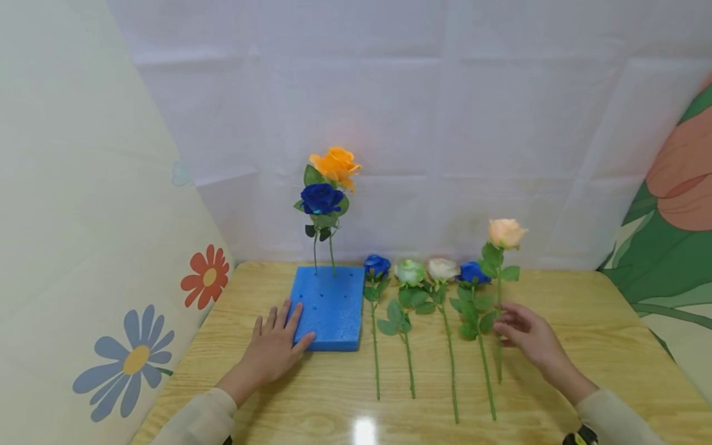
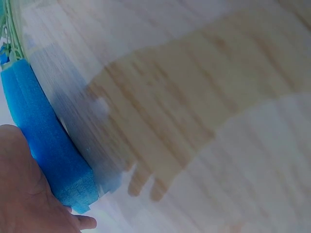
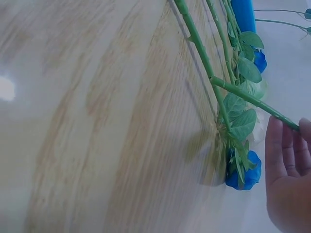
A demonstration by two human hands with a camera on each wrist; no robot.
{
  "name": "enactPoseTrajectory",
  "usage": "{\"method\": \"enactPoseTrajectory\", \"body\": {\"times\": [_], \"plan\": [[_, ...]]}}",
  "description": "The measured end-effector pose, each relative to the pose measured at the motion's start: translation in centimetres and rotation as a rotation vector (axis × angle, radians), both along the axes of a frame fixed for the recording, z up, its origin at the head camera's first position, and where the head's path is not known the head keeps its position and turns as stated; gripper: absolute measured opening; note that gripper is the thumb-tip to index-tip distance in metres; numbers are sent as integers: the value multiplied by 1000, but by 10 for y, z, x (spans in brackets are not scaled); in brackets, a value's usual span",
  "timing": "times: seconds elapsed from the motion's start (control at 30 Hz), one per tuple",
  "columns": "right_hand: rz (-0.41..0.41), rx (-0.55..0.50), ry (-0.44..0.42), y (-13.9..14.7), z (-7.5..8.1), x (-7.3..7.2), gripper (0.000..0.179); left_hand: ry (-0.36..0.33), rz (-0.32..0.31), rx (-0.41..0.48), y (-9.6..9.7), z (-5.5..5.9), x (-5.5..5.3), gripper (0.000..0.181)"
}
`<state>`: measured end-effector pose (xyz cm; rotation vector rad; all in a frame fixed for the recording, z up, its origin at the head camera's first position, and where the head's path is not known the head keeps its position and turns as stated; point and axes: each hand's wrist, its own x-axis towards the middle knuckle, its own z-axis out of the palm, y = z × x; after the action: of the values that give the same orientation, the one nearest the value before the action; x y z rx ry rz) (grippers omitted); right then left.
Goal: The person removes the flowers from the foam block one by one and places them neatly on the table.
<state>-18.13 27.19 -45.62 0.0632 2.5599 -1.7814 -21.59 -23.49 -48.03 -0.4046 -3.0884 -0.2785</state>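
Observation:
My right hand (image 1: 525,334) pinches the green stem of a peach rose (image 1: 507,233), held upright with its bloom raised above the table. In the right wrist view the lower stem (image 3: 252,101) slants out from between thumb and fingers. My left hand (image 1: 275,349) lies with spread, straight fingers on the left edge of a blue foam block (image 1: 334,321). The block's side (image 2: 48,131) shows beside that hand in the left wrist view. An orange rose (image 1: 336,165) and a dark blue rose (image 1: 321,199) stand upright in the block's far part. Several small holes dot its top.
Between the block and my right hand lie a blue rose (image 1: 377,266), a pale green rose (image 1: 410,272), a white rose (image 1: 442,269) and another blue rose (image 1: 474,272), stems toward me. The wooden table (image 1: 311,402) ends at a white cloth backdrop (image 1: 389,123).

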Motion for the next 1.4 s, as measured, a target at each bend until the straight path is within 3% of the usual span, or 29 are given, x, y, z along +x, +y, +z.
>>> {"method": "enactPoseTrajectory", "body": {"times": [0.37,1.4], "plan": [[-10,8,27,11,-5,5,52,16,-1,-11,4,9,5,84],[42,77,-93,43,-11,11,58,27,0,-13,2,5,2,84]]}}
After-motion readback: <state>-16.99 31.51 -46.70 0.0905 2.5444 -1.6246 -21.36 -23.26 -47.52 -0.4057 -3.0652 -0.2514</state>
